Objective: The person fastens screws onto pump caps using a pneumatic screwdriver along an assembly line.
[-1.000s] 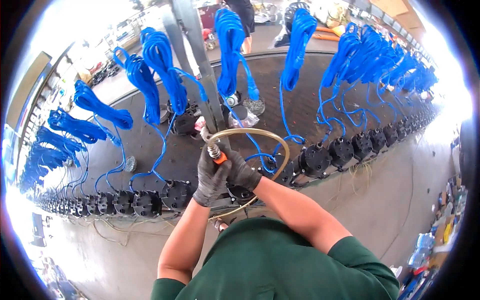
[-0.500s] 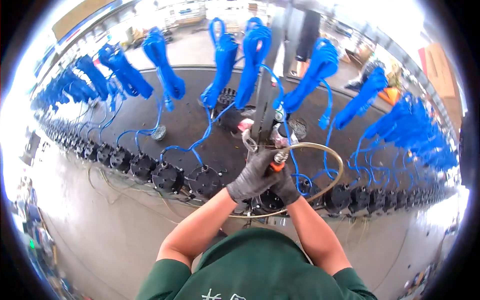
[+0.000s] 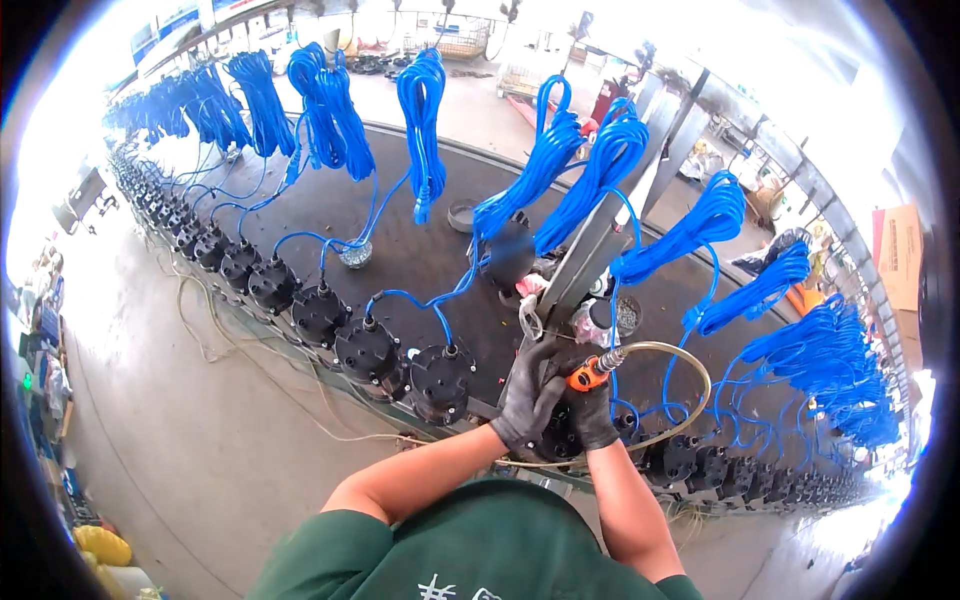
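Both my hands wear dark grey gloves and meet over the bench's near edge. My right hand (image 3: 594,412) is wrapped round an orange air screwdriver (image 3: 588,374), its metal hose fitting pointing up and right. From the fitting a clear yellowish air hose (image 3: 703,385) loops right and back under my wrists. Close against the tool is my left hand (image 3: 530,400), fingers bent together; what they hold, if anything, is hidden. Beneath my hands a black round housing (image 3: 560,437) is mostly covered. Left of them sits another black round housing (image 3: 441,383) with a blue cable at its top.
Similar black housings line the bench (image 3: 430,270) on both sides. Coiled blue cables (image 3: 590,180) hang above it. A metal post (image 3: 590,250) rises just beyond my hands, beside a bowl of small metal parts (image 3: 628,316). Another small bowl (image 3: 356,254) stands farther left.
The view has turned, so the bench and cables now slope down to the right. My hands stay together at the post, and more of the orange screwdriver shows.
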Demonstrator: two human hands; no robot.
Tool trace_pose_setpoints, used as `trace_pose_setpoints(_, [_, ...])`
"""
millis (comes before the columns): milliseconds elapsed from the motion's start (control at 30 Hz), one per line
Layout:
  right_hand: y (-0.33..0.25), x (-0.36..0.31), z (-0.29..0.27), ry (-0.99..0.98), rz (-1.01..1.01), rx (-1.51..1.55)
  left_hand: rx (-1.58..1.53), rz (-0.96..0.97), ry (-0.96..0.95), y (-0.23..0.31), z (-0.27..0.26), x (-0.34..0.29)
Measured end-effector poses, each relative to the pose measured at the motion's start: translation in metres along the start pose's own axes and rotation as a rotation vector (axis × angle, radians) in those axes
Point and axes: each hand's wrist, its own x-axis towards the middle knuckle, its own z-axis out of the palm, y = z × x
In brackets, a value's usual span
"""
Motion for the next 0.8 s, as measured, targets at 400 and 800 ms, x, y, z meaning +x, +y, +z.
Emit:
trace_pose_setpoints(400, [-0.002, 0.001, -0.01, -0.084, -0.04, -0.435, -0.04, -0.384, -0.469, -0.058, -0.011, -0.046])
trace_pose_setpoints(800, [-0.001, -0.009, 0.007, 0.062, -0.032, -0.194, -0.381, -0.621, -0.439, -0.071, -0.006, -0.064])
